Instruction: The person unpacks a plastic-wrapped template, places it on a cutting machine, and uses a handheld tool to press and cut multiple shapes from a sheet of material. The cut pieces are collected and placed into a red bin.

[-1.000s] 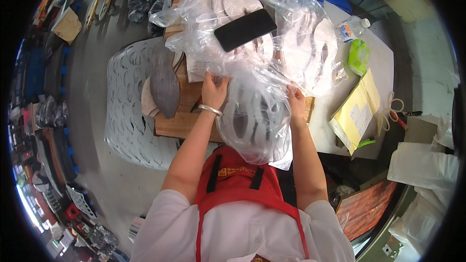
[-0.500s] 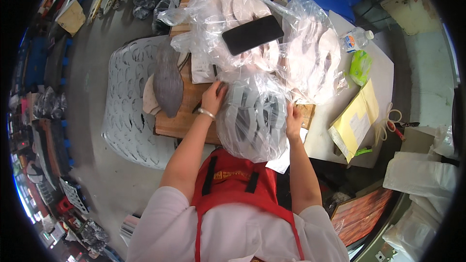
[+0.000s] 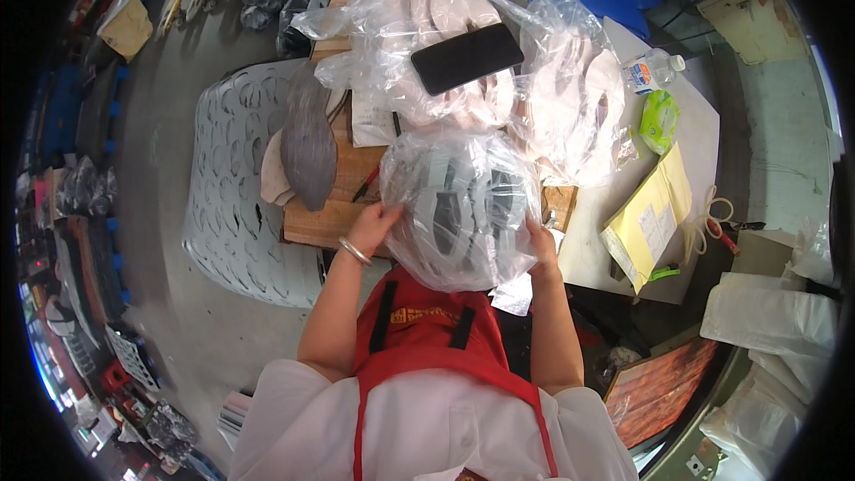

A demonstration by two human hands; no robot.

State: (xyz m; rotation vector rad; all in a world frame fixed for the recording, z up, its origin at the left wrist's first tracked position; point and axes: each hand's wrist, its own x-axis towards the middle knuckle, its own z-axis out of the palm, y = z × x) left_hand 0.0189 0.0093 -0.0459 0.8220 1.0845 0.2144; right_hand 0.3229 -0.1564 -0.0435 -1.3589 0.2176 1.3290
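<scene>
In front of my red apron lies a clear plastic bag [image 3: 459, 214] with several grey, sole-shaped pieces inside. My left hand [image 3: 374, 227] is closed on the bag's left edge. On the opposite side my right hand [image 3: 540, 242] grips the bag's right edge, its fingers partly hidden by the film. Just beyond stand two larger clear bags filled with pale pink pieces, one bag in the middle [image 3: 392, 67] and another bag to the right [image 3: 574, 98]. A black phone [image 3: 468, 58] rests on the middle one. Beside my left hand, a red and black pen [image 3: 366, 184] lies on the wooden board [image 3: 307, 230].
Loose grey sole-shaped pieces [image 3: 308, 156] lie at the board's left, next to a light grey sheet with cut-out shapes [image 3: 233, 187]. To the right are a plastic bottle [image 3: 653, 71], a green packet [image 3: 659, 122], a yellow envelope [image 3: 652, 223] and a white paper [image 3: 514, 294].
My left hand has slid down along the bag's left side, baring the pen. My right hand has also come slightly nearer me. The bag is spread wider.
</scene>
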